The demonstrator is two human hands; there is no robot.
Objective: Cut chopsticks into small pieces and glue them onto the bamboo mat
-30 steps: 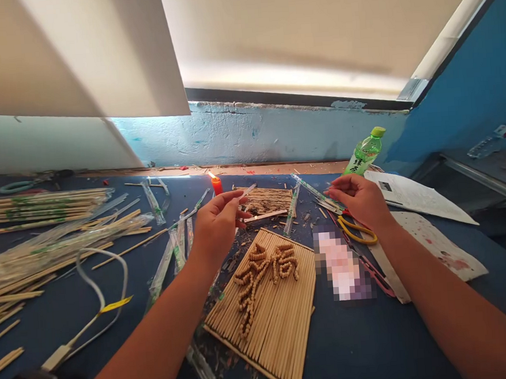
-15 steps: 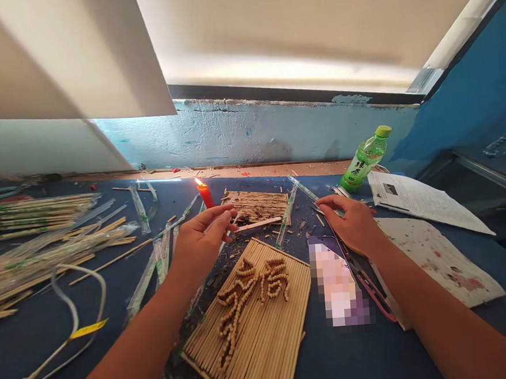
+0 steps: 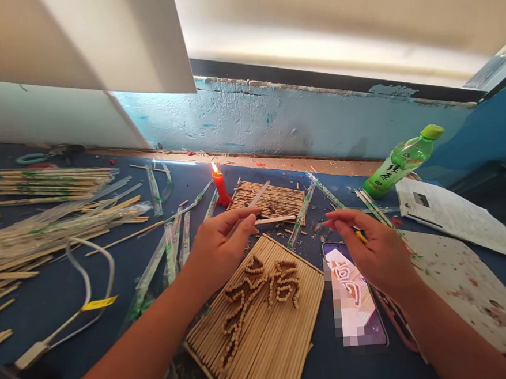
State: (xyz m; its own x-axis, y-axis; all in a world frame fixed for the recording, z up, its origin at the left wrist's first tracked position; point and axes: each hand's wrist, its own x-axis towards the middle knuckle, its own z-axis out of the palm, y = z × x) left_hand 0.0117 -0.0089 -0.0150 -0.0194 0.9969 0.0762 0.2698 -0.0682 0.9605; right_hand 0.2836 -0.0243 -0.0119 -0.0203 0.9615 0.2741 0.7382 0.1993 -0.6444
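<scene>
My left hand [image 3: 226,237] is closed, pinching a pale, translucent glue stick [image 3: 260,195] that slants up past the fingertips. It hovers over the top left of a panel of wooden sticks [image 3: 284,331]. Rows of small round wooden bits [image 3: 239,300] form a raised character on that panel. Above the phone [image 3: 364,297], my right hand [image 3: 364,239] has thumb and forefinger pinched together; whatever is at the tips is too small to name. A lit red candle [image 3: 220,186] stands beyond my left hand, beside a smaller, scorched stick panel [image 3: 275,196].
Bundles of chopsticks [image 3: 53,183] and plastic wrappers [image 3: 150,272] cover the left side, with a white cable [image 3: 85,273] near them. At the right are a green tea bottle [image 3: 401,164], a printed sheet [image 3: 458,215] and a stained board [image 3: 472,289]. A wall [image 3: 248,115] closes off the back.
The camera view has shifted, so the scene sits differently. The glue stick now shows clearly above my left fingers. My right hand has turned slightly, its fingers still pinched.
</scene>
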